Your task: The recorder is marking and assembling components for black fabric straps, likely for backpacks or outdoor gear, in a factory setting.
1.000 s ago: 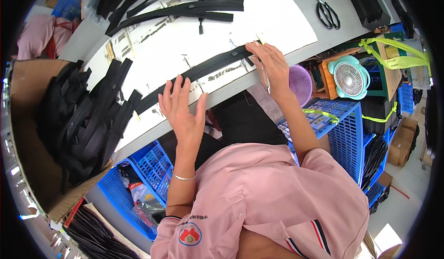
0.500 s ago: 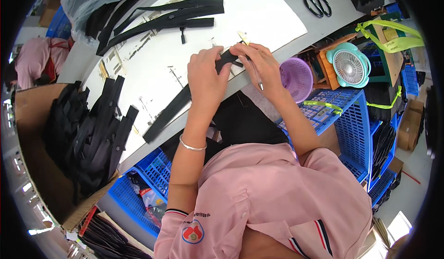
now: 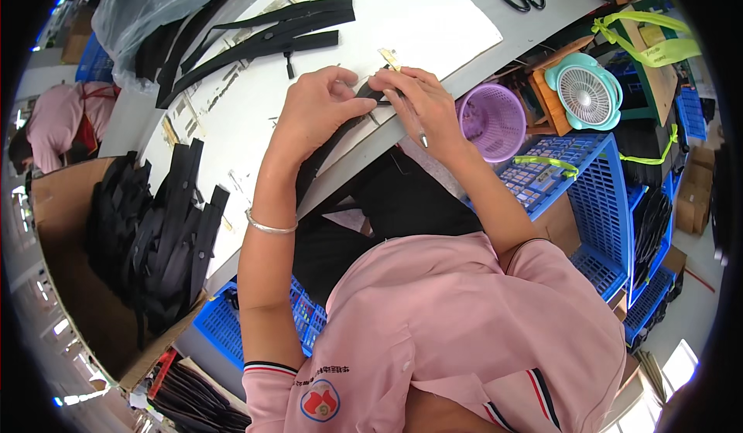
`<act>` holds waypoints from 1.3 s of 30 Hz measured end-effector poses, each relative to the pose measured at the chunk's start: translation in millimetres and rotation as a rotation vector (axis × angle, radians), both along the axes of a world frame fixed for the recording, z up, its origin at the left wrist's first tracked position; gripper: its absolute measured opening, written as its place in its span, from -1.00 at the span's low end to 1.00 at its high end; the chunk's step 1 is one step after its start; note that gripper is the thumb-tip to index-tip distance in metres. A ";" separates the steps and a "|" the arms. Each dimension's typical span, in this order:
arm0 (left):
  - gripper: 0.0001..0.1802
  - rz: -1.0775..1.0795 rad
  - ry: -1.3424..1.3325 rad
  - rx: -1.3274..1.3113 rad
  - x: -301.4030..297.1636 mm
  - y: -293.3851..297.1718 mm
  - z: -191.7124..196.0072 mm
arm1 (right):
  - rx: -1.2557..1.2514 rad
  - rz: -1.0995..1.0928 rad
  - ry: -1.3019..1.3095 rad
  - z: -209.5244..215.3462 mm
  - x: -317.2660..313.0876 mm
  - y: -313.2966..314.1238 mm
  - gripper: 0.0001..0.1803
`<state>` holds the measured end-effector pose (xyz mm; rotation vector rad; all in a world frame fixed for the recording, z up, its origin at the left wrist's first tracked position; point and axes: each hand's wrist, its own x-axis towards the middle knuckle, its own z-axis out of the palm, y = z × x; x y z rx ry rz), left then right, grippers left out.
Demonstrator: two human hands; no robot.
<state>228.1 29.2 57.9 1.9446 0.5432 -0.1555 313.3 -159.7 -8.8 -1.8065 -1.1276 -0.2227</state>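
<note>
A heap of black strips [image 3: 159, 239] was seen finished in the cardboard box [image 3: 62, 278]. The black strap [image 3: 329, 150] lay at the table edge, pinched by the left hand [image 3: 317, 112] and right hand [image 3: 422, 104]; several strips [image 3: 263, 42] apparently remained.

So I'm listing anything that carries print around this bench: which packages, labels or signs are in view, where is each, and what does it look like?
Clear plastic bag: far left of the table, crumpled, over black straps.
Cardboard box: left of the table, brown, open, full of black strips.
Yellow-green tape bands: right, around a brown box, faint print.
Shirt badge: bottom, round, red and blue.
</note>
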 end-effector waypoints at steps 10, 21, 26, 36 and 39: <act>-0.35 0.015 0.027 -0.263 -2.3 -15.0 9.8 | 0.016 -0.003 0.009 1.1 1.1 0.0 -0.72; -0.55 0.104 -0.015 0.409 -64.6 18.6 11.4 | -0.019 -0.061 -0.129 -3.8 -6.4 2.7 -0.67; -0.63 0.273 -0.456 0.657 -53.5 -37.1 -15.9 | -0.054 -0.088 -0.160 -4.5 -12.1 3.6 -0.64; -0.83 0.399 -0.527 0.654 -36.2 -54.8 -45.4 | -0.134 -0.084 -0.148 -4.3 -11.0 0.4 -0.57; -0.80 0.385 -0.491 0.676 -34.4 -56.5 -45.6 | -0.132 -0.083 -0.081 0.3 -7.6 0.0 -0.58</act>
